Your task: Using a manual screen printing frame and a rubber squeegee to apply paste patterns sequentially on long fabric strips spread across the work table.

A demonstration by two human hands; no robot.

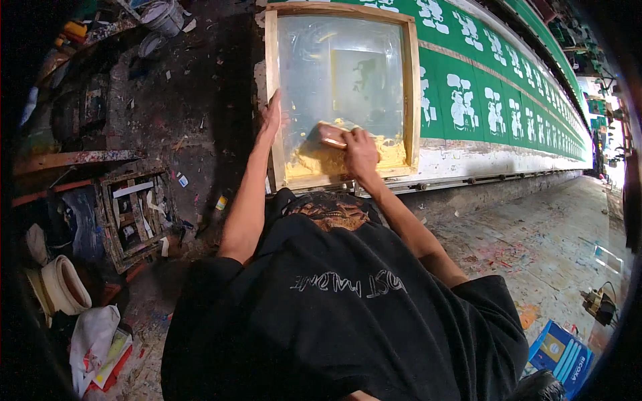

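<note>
A wooden-framed printing screen (412, 87) lies in front of me, its pale mesh (304, 73) showing a rectangular stencil area with a faint dark figure. My left hand (271, 117) grips the left side rail of the frame, with some fingers over the mesh side. In my right hand (362, 155) is a squeegee (332, 135) with a pinkish-brown edge, held tilted over the lower part of the mesh. Yellow ink (307, 160) is smeared along the near end of the screen, around and beneath the squeegee. My right fingers partly hide the squeegee.
A long table with green fabric (438, 110) printed in white figures stretches to the right, a metal rail (475, 180) along its near edge. On the left are an old stained frame (134, 217) and a bucket (162, 18). A blue box (560, 359) lies at lower right.
</note>
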